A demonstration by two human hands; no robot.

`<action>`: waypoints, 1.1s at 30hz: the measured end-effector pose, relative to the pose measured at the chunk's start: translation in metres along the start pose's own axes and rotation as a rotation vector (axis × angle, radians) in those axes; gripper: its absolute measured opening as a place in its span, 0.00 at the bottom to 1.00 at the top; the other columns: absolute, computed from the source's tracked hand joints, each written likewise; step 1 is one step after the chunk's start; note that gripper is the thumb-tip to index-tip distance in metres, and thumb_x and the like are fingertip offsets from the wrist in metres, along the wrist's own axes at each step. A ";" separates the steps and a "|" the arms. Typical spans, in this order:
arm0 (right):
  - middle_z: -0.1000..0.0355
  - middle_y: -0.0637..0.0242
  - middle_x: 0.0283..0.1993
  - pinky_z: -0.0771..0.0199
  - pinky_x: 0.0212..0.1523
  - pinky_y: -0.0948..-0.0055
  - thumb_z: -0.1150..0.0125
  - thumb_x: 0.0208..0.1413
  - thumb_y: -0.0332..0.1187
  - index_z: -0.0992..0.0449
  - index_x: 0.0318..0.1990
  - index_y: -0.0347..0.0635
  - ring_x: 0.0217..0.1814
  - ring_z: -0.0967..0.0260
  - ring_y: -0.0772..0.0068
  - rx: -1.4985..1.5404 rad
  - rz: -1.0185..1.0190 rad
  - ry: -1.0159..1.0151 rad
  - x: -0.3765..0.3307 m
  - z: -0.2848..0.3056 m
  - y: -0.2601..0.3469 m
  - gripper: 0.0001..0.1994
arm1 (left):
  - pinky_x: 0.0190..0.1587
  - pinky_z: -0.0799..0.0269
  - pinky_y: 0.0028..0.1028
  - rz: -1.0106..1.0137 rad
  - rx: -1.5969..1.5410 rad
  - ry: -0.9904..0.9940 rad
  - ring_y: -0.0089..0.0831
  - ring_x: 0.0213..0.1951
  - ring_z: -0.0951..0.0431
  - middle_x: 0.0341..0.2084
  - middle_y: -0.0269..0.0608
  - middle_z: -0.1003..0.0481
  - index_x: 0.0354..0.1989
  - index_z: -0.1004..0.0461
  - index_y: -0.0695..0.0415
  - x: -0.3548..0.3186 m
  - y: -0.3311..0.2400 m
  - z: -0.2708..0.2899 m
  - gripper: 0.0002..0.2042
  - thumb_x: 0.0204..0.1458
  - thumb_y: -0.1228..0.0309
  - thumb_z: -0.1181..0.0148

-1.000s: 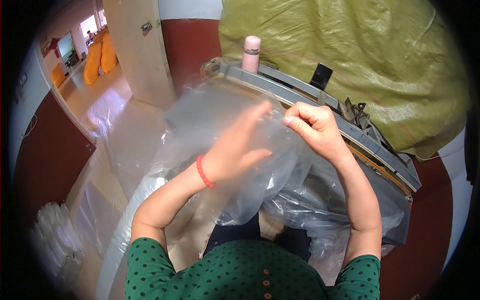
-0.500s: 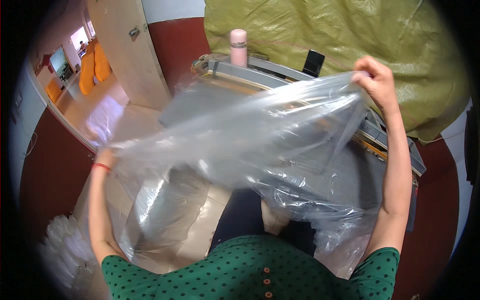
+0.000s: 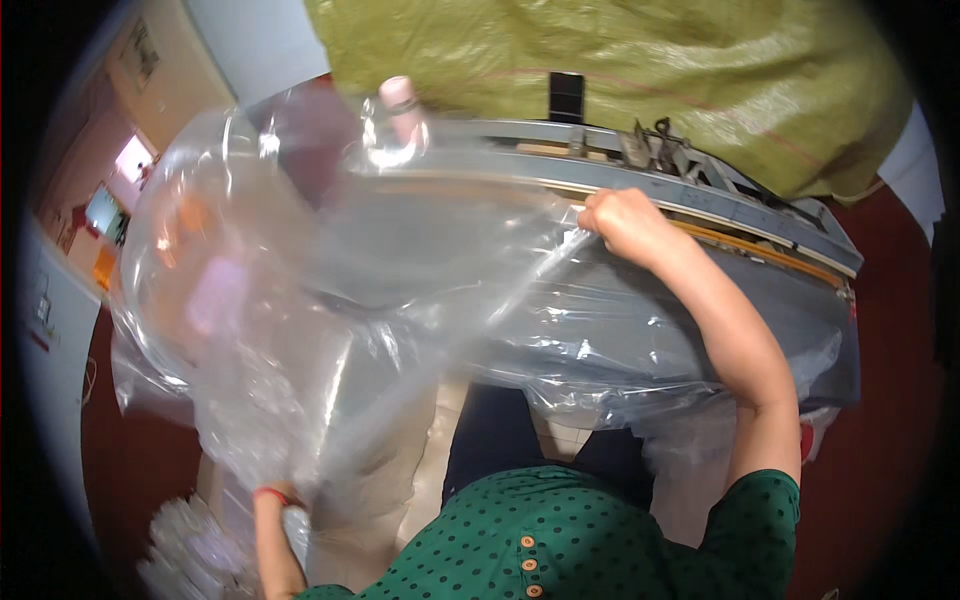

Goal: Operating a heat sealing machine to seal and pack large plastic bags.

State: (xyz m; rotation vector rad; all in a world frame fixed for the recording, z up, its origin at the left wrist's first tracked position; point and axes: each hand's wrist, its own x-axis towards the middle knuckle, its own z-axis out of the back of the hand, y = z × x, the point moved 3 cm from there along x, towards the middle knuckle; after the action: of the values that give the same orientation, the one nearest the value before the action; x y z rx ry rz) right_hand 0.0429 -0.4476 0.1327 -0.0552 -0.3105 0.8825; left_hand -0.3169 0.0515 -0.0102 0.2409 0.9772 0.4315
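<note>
The person's right hand (image 3: pixel 625 222) is closed in a fist at the front edge of a grey, long-barred machine (image 3: pixel 720 205), its fingers pressed together and pinching one edge of a large clear plastic bag (image 3: pixel 330 300). From that grip the film stretches leftward and downward across the view, billowing into a wide, rounded shape on the left side and hanging down toward the person's lap. The left hand (image 3: pixel 262 470) is low at the left, behind the folds of the bag; only the wrist with a red band (image 3: pixel 272 493) shows clearly, so whether its fingers are spread or pinching the film cannot be told, though the plastic gathers right at that spot.

More clear plastic sheeting (image 3: pixel 640 350) lies draped over the front of the machine, below the right forearm. A pale pink cylindrical object (image 3: pixel 400 95) stands at the machine's far left end, seen partly through the bag. A small black block (image 3: pixel 566 97) sits upright on the machine's far side. Behind the machine, a big olive-green woven sack (image 3: pixel 620 70) fills the upper part of the view. A stack of clear plastic (image 3: pixel 190 545) lies at the lower left, just beside the left forearm. The person wears a green dotted top (image 3: pixel 560 540) with orange buttons.
</note>
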 end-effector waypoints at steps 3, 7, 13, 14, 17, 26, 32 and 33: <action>0.34 0.62 0.25 0.31 0.30 0.66 0.49 0.32 0.20 0.28 0.26 0.41 0.34 0.34 0.61 0.142 -0.037 -0.251 -0.042 0.002 -0.004 0.09 | 0.44 0.35 0.34 -0.484 0.052 0.146 0.42 0.40 0.28 0.38 0.48 0.28 0.44 0.31 0.52 0.060 -0.017 -0.076 0.27 0.32 0.57 0.37; 0.34 0.63 0.29 0.32 0.32 0.68 0.49 0.32 0.18 0.28 0.31 0.39 0.34 0.35 0.62 0.221 -0.117 -0.372 -0.092 0.012 0.007 0.13 | 0.31 0.32 0.32 -0.872 -0.315 -0.349 0.42 0.30 0.27 0.29 0.49 0.28 0.31 0.28 0.58 -0.047 -0.150 0.125 0.09 0.43 0.68 0.46; 0.35 0.63 0.30 0.32 0.36 0.72 0.46 0.31 0.23 0.30 0.32 0.36 0.39 0.36 0.63 0.130 -0.036 -0.570 -0.141 0.031 0.023 0.13 | 0.53 0.43 0.34 -1.431 -0.403 -1.190 0.44 0.53 0.39 0.49 0.49 0.37 0.51 0.40 0.61 -0.114 -0.325 0.315 0.26 0.42 0.67 0.41; 0.35 0.62 0.31 0.31 0.37 0.72 0.46 0.31 0.24 0.30 0.32 0.35 0.40 0.36 0.62 0.117 -0.020 -0.576 -0.147 0.035 0.027 0.13 | 0.53 0.44 0.35 -1.474 -0.398 -1.231 0.43 0.53 0.39 0.50 0.50 0.37 0.54 0.43 0.61 -0.113 -0.358 0.330 0.28 0.43 0.66 0.41; 0.35 0.61 0.32 0.31 0.38 0.71 0.45 0.30 0.24 0.30 0.31 0.34 0.40 0.36 0.61 0.094 -0.031 -0.569 -0.172 0.034 0.032 0.14 | 0.52 0.42 0.33 -1.629 -0.454 -1.127 0.38 0.51 0.37 0.48 0.48 0.36 0.56 0.48 0.63 -0.099 -0.457 0.359 0.32 0.45 0.64 0.41; 0.36 0.57 0.44 0.38 0.48 0.65 0.42 0.38 0.25 0.31 0.40 0.36 0.50 0.40 0.57 0.377 -0.698 -0.590 -0.267 0.015 -0.010 0.17 | 0.19 0.45 0.12 -1.616 -1.081 0.022 0.10 0.18 0.39 0.19 0.25 0.32 0.28 0.29 0.57 -0.137 -0.538 0.343 0.03 0.47 0.72 0.44; 0.36 0.54 0.47 0.35 0.41 0.75 0.35 0.41 0.41 0.40 0.51 0.28 0.45 0.36 0.70 1.620 -0.956 -0.599 -0.231 -0.031 -0.034 0.33 | 0.14 0.51 0.12 -1.640 -1.079 0.003 0.10 0.15 0.42 0.14 0.22 0.35 0.28 0.29 0.56 -0.147 -0.543 0.339 0.04 0.47 0.71 0.43; 0.31 0.60 0.37 0.35 0.34 0.81 0.38 0.44 0.41 0.35 0.46 0.30 0.36 0.33 0.76 1.725 -0.943 -0.510 -0.228 -0.039 -0.040 0.26 | 0.14 0.51 0.12 -1.629 -1.095 0.024 0.10 0.14 0.42 0.14 0.23 0.35 0.28 0.29 0.56 -0.151 -0.546 0.338 0.04 0.47 0.71 0.42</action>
State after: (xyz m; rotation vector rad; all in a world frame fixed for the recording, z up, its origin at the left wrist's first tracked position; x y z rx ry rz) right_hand -0.0512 -0.6446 0.0462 1.7886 0.0624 -0.0327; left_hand 0.0270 -0.5051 0.0750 -1.4794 0.5660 -0.5841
